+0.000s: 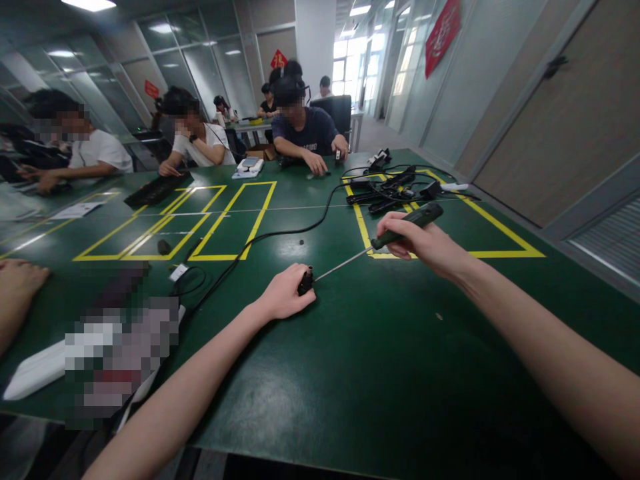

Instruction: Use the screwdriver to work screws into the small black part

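Note:
My right hand (417,243) is closed around the dark green handle of a screwdriver (345,263), held at a slant with its long metal shaft pointing left and down. The shaft's tip meets a small black part (305,283), which my left hand (286,291) grips between fingers and thumb just above the green table (390,373). The exact kind of the black part is too small to tell, and my left fingers hide some of it. Whether the tip sits in a screw or only touches the part I cannot tell.
A pile of black cables and parts (390,190) lies in a yellow-taped rectangle at the back right. One long black cable (280,233) crosses the table leftward. White and blurred items (45,367) lie at the left, near another person's hand (20,280). Several people sit opposite.

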{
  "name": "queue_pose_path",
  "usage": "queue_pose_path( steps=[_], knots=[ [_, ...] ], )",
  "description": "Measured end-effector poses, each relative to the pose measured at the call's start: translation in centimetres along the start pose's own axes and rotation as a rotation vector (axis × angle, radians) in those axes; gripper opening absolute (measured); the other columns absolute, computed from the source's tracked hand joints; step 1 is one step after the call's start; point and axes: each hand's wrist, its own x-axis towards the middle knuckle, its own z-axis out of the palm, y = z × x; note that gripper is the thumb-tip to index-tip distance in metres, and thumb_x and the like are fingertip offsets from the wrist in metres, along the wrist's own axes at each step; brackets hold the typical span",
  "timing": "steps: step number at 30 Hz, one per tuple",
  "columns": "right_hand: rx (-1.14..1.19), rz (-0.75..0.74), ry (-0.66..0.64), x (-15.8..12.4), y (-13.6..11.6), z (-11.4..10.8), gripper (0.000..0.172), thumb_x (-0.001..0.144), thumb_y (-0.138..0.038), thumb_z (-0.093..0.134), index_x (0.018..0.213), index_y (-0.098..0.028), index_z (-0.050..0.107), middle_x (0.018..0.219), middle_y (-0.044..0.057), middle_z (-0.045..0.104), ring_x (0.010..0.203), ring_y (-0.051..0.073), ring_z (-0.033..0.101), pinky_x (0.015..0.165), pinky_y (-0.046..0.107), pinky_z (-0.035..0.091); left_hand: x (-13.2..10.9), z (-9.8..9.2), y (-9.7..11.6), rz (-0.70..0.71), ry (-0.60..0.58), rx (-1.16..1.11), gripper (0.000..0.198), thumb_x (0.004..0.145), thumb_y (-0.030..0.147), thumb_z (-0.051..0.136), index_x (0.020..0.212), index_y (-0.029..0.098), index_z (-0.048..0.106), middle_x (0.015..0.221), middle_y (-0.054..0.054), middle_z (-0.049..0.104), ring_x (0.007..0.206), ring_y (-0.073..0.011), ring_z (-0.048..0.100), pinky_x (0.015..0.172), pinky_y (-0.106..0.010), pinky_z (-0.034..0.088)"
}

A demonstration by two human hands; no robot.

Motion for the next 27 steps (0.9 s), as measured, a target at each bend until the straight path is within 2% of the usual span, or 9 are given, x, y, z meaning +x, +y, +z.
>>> queue_pose_path(
  steps=[3,9,12,14,16,21,27],
  knots=[
    [-0.002,0.017,-0.011,-0.1,-0.06,-0.07,0.03,0.087,-0.045,0.079,0.076,-0.02,0.067,0.044,-0.008,0.041,0.04,0.007,0.031,0.043,0.025,0.021,-0.01,-0.06,0.05,0.0,-0.005,0.007,0.007,0.084,0.024,0.059,0.087,0.023,0.052,0.087,-0.004,0.061,0.084,-0.0238,0.058,0.078,-0.037,0.051],
    [0.039,-0.006,-0.013,-0.23,-0.55,0.18,0.025,0.068,-0.035,0.089,0.077,-0.018,0.074,0.057,-0.001,0.057,0.054,0.011,0.048,0.051,0.026,0.034,-0.02,-0.13,0.18,-0.011,-0.023,0.029,0.008,0.085,0.024,0.06,0.088,0.023,0.053,0.089,-0.005,0.062,0.086,-0.0247,0.06,0.079,-0.037,0.052],
    [0.062,-0.02,0.0,-0.15,-0.57,0.28,0.031,0.072,-0.046,0.089,0.074,-0.018,0.075,0.068,0.002,0.061,0.058,0.011,0.048,0.054,0.027,0.037,0.0,-0.13,0.25,-0.005,-0.021,0.035,0.007,0.085,0.024,0.059,0.087,0.024,0.052,0.088,-0.005,0.062,0.086,-0.0247,0.06,0.079,-0.037,0.052],
    [0.065,-0.025,0.009,-0.05,-0.45,0.27,0.041,0.078,-0.057,0.085,0.074,-0.017,0.075,0.067,0.002,0.06,0.057,0.01,0.046,0.053,0.027,0.037,0.04,-0.13,0.26,0.001,-0.014,0.034,0.007,0.085,0.024,0.059,0.087,0.024,0.052,0.088,-0.005,0.062,0.086,-0.0246,0.06,0.079,-0.037,0.051],
    [0.05,-0.021,0.015,0.05,-0.31,0.19,0.044,0.082,-0.061,0.082,0.079,-0.017,0.076,0.061,0.0,0.057,0.054,0.011,0.046,0.051,0.027,0.037,0.08,-0.14,0.24,0.007,-0.008,0.03,0.007,0.085,0.024,0.059,0.087,0.024,0.052,0.087,-0.005,0.062,0.086,-0.0248,0.06,0.079,-0.037,0.051],
    [0.014,0.008,-0.018,0.0,-0.4,0.03,0.032,0.086,-0.049,0.079,0.079,-0.019,0.069,0.044,-0.007,0.046,0.04,0.008,0.035,0.044,0.026,0.026,0.14,-0.12,0.11,0.001,0.004,0.01,0.006,0.085,0.026,0.059,0.088,0.023,0.054,0.088,-0.004,0.061,0.083,-0.0242,0.06,0.077,-0.037,0.051],
    [0.037,-0.011,-0.043,-0.13,-0.79,0.15,0.029,0.075,-0.045,0.084,0.079,-0.019,0.07,0.052,-0.005,0.05,0.05,0.01,0.042,0.049,0.026,0.03,0.22,-0.24,0.12,0.016,0.018,-0.017,0.004,0.085,0.025,0.059,0.086,0.022,0.056,0.087,-0.004,0.062,0.081,-0.0228,0.06,0.076,-0.036,0.052]
  ],
)
